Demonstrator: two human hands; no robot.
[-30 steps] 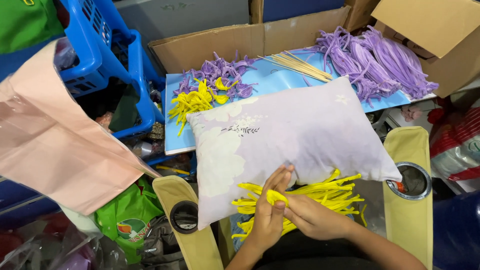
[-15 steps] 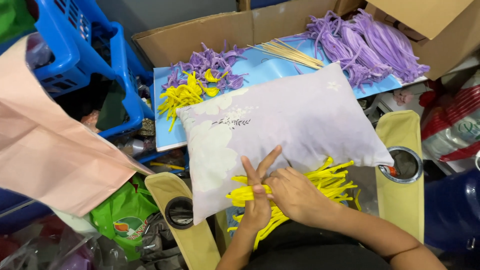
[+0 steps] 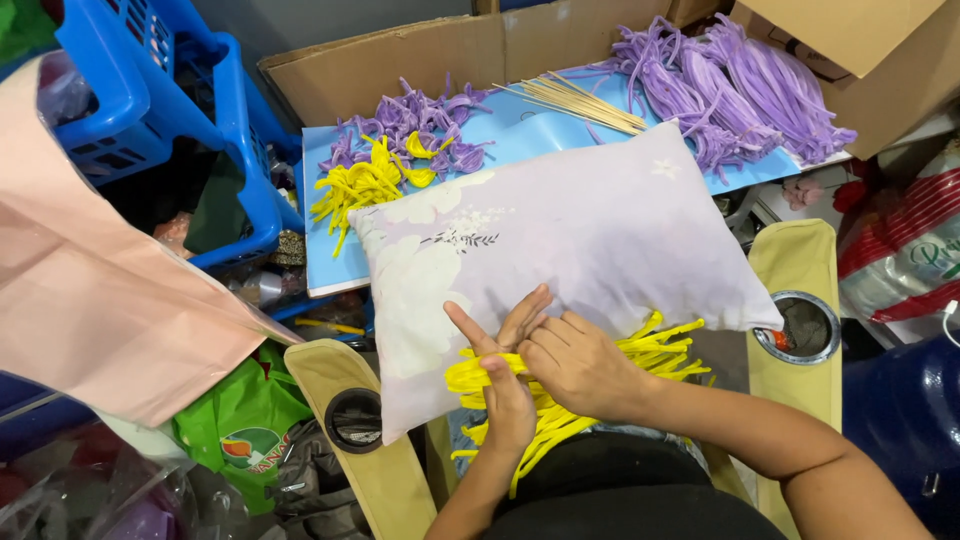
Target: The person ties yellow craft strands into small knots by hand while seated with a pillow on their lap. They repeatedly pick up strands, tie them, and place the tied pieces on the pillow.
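Yellow pipe cleaners (image 3: 580,385) lie heaped at the near edge of the pale pillow (image 3: 570,240), which serves as a lap desk, while the left hand (image 3: 505,385) and right hand (image 3: 580,365) pinch one strand together, fingers closed round it.

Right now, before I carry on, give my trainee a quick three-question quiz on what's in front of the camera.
1. True or false: both hands are working on yellow pipe cleaners at the near edge of the pillow.
2. Multiple choice: what lies between the two purple heaps on the blue sheet? A) scissors B) thin wooden sticks C) a glue bottle
3. Fill in: the blue basket stands to the ____ of the pillow.

Key:
1. True: the left hand and right hand meet over the yellow bundle.
2. B, the thin wooden sticks.
3. Left.
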